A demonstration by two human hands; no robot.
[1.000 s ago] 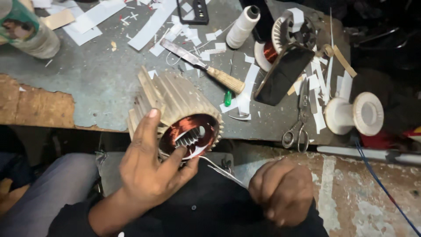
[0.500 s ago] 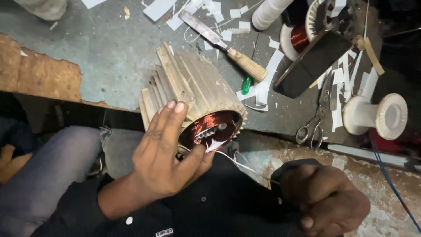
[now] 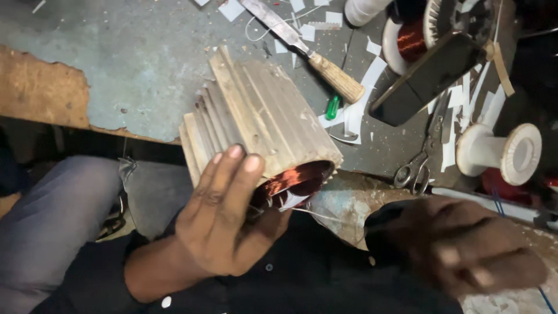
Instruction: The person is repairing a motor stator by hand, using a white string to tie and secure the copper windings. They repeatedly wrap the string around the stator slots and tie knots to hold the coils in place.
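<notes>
Cluttered bench (image 3: 145,64) | left hand (image 3: 224,224) fingers wrap stator (image 3: 267,125) | right hand (image 3: 465,247) blurred, grip unclear | risk: thin wire (image 3: 317,214) may snap if tugged

Dim, uneven light; right hand (image 3: 459,247) motion-blurred, dark corners, bench fairly sharp.

1 finned stator (image 3: 261,116), 1 knife (image 3: 308,49), 1 scissors (image 3: 421,151), 1 phone (image 3: 427,78), 2 hands.
</notes>
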